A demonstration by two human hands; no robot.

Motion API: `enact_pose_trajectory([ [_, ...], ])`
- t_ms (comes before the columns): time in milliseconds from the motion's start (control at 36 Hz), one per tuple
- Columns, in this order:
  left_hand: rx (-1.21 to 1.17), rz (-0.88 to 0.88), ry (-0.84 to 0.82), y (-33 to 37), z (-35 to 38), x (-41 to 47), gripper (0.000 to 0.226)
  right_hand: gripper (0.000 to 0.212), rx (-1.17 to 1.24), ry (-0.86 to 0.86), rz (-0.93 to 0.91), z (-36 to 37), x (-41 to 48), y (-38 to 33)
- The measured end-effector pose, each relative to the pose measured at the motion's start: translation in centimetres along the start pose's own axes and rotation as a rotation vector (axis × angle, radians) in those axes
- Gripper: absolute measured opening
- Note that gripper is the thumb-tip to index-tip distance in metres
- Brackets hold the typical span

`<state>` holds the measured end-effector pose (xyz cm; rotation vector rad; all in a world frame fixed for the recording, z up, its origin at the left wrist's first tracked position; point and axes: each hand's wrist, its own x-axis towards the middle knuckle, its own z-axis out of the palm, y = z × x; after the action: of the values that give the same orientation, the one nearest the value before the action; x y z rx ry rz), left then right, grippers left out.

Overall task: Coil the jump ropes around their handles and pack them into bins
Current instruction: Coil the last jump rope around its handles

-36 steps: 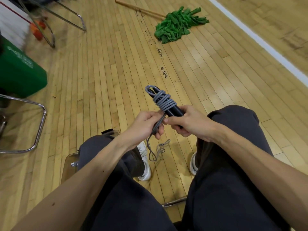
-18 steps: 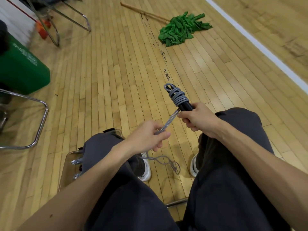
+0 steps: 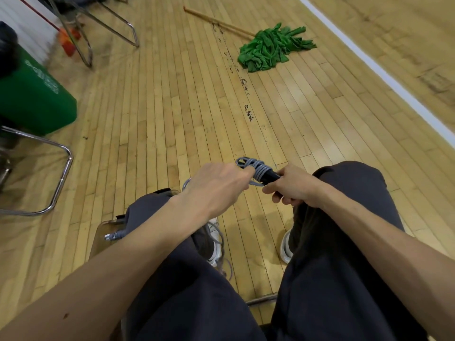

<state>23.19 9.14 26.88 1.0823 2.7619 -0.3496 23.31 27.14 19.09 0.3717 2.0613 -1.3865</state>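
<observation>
Pointing away-left: handles (image 3: 270,175) | right hand (image 3: 294,189) fingers clench them | left hand (image 3: 216,184) fingers pinch rope (image 3: 258,168)

Grey rope (image 3: 258,169), black handles (image 3: 270,175), green mop (image 3: 268,49)

Green mop (image 3: 270,49) lying on wood floor (image 3: 172,107), white court line (image 3: 384,74) at right, chrome chair frame (image 3: 37,139) at left

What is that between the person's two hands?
In the head view, black handles wound with grey rope span the gap: the right hand grips the handles, the left hand holds the rope.
</observation>
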Motion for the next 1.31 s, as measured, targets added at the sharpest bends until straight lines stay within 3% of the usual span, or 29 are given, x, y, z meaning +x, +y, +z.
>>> enact_pose_trajectory([
  [278, 0.054, 0.226, -0.04, -1.2, -0.9, 1.6, 0.028, 0.024, -0.194, -0.205, 0.097, 0.6, -0.4, -0.4],
  [667, -0.087, 0.322, -0.24, -1.2, -0.9, 4.5, 0.034, 0.014, -0.461, -0.488, 0.069, 1.2, -1.0, 0.1],
  [833, -0.103, 0.333, -0.223, -1.2, -0.4, 5.8, 0.042, 0.012, -0.487, -0.613, -0.002, 1.3, -1.4, 0.1],
  [972, -0.05, 0.334, -0.195, -1.4, 0.0, 6.6, 0.051, 0.012, -0.488, -0.619, -0.02, 1.0, -1.4, 0.3],
  [1139, -0.064, 0.324, -0.249, -1.5, 1.8, 7.0, 0.055, 0.022, -0.835, -0.364, -0.048, 1.1, -1.3, 0.9],
  [1306, -0.151, 0.288, -0.305, -0.7, 2.3, 8.2, 0.05, 0.011, -0.614, -0.612, -0.067, 0.1, -1.3, 0.9],
])
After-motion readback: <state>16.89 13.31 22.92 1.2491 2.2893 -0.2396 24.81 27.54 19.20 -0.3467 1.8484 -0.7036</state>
